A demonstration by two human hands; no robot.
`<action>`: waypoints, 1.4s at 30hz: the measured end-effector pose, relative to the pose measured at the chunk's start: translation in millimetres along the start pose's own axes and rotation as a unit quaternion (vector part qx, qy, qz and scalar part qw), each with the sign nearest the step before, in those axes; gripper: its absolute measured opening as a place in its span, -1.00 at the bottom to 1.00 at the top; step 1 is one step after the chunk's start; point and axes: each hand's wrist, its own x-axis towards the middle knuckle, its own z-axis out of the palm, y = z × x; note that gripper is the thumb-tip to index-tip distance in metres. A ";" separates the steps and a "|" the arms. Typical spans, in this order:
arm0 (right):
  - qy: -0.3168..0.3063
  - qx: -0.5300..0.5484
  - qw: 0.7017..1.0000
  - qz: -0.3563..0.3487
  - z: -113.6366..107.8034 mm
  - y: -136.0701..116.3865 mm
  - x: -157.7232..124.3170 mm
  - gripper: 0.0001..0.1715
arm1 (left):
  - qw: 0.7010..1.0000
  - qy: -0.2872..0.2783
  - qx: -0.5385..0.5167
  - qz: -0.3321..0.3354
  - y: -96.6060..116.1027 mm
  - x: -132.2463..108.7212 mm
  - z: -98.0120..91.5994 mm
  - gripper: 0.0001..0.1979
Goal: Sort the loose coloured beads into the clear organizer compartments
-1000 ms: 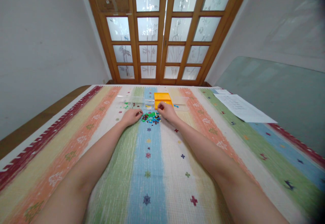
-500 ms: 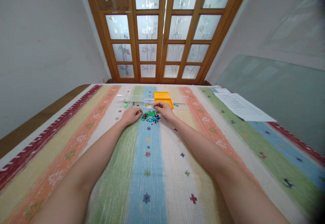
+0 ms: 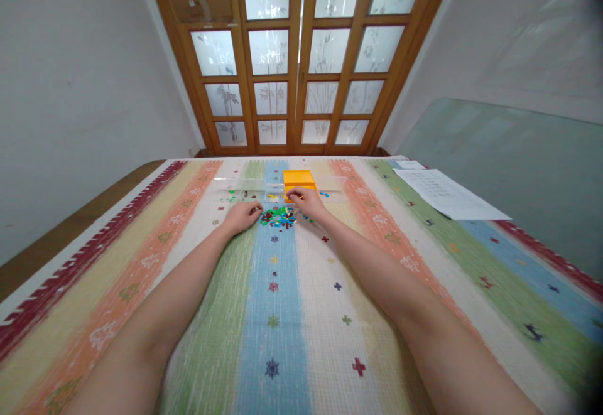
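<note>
A pile of small coloured pieces point(image 3: 279, 216), green, blue, dark red and yellow, lies on the striped tablecloth point(image 3: 273, 302). My left hand point(image 3: 242, 216) rests at the pile's left edge, fingers curled together; whatever they hold is too small to make out. Just past the pile, at its right, my right hand point(image 3: 307, 201) is pinched in front of the yellow box point(image 3: 298, 178), which stands with its lid raised. What is in that pinch is hidden. Clear trays point(image 3: 254, 186) behind the hands hold a few green, dark red and yellow pieces.
Blue pieces point(image 3: 324, 194) lie in a clear tray right of the yellow box. Printed paper sheets point(image 3: 447, 194) lie toward the table's right edge. Beyond the table stand wooden doors with glass panes point(image 3: 273, 98). A pale green panel point(image 3: 513, 164) is at the right.
The whole view has shifted slightly. My right hand has moved a little to the right relative to the yellow box's front. My left hand stays beside the pile.
</note>
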 end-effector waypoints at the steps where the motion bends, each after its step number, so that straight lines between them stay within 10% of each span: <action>1: -0.013 -0.034 0.999 -0.010 -6.3 -0.1 -0.3 -0.73 | 1.000 -0.001 0.001 -0.001 0.3 0.0 -0.2 -0.69; 8: -0.194 -0.209 0.957 -0.049 -35.1 -9.3 -5.9 -0.78 | 1.000 -0.002 -0.001 0.000 1.2 -0.2 -1.5 -0.68; 18: -0.217 -0.236 0.943 -0.089 -33.4 -19.2 -10.4 -0.84 | 1.000 -0.002 -0.003 -0.001 0.9 -0.5 -1.6 -0.68; 24: -0.175 -0.220 0.954 -0.101 -29.0 -12.7 -9.1 -0.88 | 1.000 -0.006 -0.004 -0.004 -0.4 -0.2 -0.7 -0.68; 32: 0.067 -0.186 0.978 0.062 -35.8 13.1 -5.4 -0.76 | 1.000 -0.005 -0.001 -0.004 -1.6 0.2 0.9 -0.68; 42: 0.043 -0.187 0.979 0.072 -40.8 13.6 -1.0 -0.72 | 1.000 -0.006 -0.006 0.004 2.3 -1.3 -2.5 -0.68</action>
